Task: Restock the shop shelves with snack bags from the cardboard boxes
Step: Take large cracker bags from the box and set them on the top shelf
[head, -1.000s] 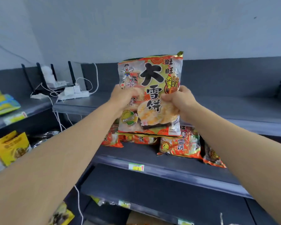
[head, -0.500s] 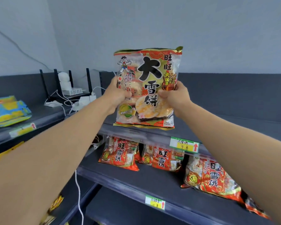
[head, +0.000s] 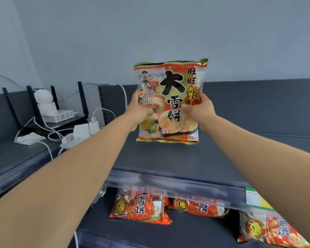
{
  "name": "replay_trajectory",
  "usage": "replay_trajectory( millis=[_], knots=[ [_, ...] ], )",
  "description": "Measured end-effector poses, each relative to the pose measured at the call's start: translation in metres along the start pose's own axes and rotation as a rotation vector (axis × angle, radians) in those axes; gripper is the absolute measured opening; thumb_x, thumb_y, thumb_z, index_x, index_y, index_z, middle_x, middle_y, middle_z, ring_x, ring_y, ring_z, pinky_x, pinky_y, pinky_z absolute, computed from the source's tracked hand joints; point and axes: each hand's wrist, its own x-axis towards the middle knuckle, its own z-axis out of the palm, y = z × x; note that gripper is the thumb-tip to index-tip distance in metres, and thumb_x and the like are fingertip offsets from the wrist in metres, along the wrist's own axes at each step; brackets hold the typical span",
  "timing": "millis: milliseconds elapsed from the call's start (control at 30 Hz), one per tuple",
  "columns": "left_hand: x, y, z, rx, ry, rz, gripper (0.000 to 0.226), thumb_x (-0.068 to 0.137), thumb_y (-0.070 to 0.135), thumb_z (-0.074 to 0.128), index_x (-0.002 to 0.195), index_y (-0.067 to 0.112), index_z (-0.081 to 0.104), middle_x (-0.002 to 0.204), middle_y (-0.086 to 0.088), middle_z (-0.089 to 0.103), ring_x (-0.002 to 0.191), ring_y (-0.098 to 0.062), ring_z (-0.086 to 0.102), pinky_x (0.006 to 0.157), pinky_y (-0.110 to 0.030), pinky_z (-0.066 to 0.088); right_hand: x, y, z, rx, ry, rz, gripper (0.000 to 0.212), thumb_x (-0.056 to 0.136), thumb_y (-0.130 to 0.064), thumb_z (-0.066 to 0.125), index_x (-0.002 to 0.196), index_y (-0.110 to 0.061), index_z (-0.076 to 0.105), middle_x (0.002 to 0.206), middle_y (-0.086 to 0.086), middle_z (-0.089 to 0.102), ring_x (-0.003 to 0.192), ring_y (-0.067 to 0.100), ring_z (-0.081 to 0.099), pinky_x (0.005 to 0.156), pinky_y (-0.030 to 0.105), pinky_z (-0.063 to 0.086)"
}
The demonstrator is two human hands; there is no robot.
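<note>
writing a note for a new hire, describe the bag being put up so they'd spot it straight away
Start at the dark grey top shelf. Upright over its middle, held between the left grip and right grip, is the large snack bag. Unlike the small red bags lying underneath, it is bigger, partly clear with gold edges and big black characters.

the top shelf (head: 249, 158) lies bare to the right of the snack bag (head: 170, 83) and in front of it, right back to the rear panel (head: 258, 104). to the left, a router (head: 61, 115), plugs (head: 86, 129) and loose white cables (head: 48, 129) crowd the neighbouring shelf. below, red bags (head: 140, 206) lie on the lower shelf (head: 97, 228) with gaps between them.
</note>
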Motion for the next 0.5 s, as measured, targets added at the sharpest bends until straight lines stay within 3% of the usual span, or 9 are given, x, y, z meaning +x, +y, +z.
replay_trajectory(
  millis=[167,333,500],
  knots=[
    [0.048,-0.026,-0.009,0.033,-0.047,-0.036,0.082,0.089,-0.004,0.056,0.149,0.036,0.016,0.126,-0.003,0.056,0.112,-0.022,0.058,0.064,-0.027,0.05,0.024,0.019,0.033,-0.028,0.039,0.074,0.046,0.082,-0.011,0.072,0.124,-0.015,0.054,0.108,-0.002,0.063,0.105,0.02,0.061,0.093,0.035,0.051],
    [0.079,-0.05,-0.014,0.012,-0.025,-0.047,0.077,0.089,-0.001,0.056,0.146,0.035,0.021,0.126,-0.004,0.058,0.113,-0.024,0.059,0.086,-0.041,0.053,0.045,0.022,0.055,-0.05,0.052,0.097,0.052,0.084,-0.007,0.069,0.132,-0.016,0.049,0.121,0.002,0.062,0.113,0.021,0.058,0.1,0.039,0.048],
    [0.098,-0.058,-0.017,0.0,-0.003,-0.02,0.075,0.09,-0.004,0.054,0.146,0.032,0.02,0.126,-0.006,0.056,0.114,-0.025,0.057,0.079,-0.034,0.05,0.058,0.027,0.068,-0.148,0.037,0.088,0.055,0.085,-0.002,0.066,0.134,-0.017,0.045,0.125,0.002,0.06,0.118,0.023,0.055,0.101,0.041,0.047]
  ],
)
